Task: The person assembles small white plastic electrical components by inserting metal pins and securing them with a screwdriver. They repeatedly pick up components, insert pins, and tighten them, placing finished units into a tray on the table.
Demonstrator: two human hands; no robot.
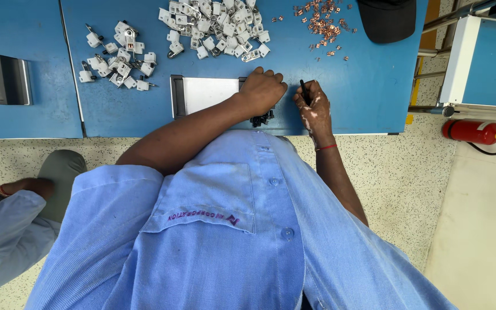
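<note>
Big blue bench [345, 97] first: the large heap of white plastic housings [213, 26] sits at 12 o'clock from the hands, a smaller white pile [119, 57] at 10 and loose copper clips [322, 23] at 1. Left hand [262, 90] is curled knuckles-up, pressing down on a small black part [261, 119] at the near edge beside the metal fixture plate [205, 95]. Right hand [314, 109], just at its 3 o'clock, pinches a thin black tool [303, 92] upright, so I'd reckon it pays to keep that part pinned flat and work the tip in gently.
</note>
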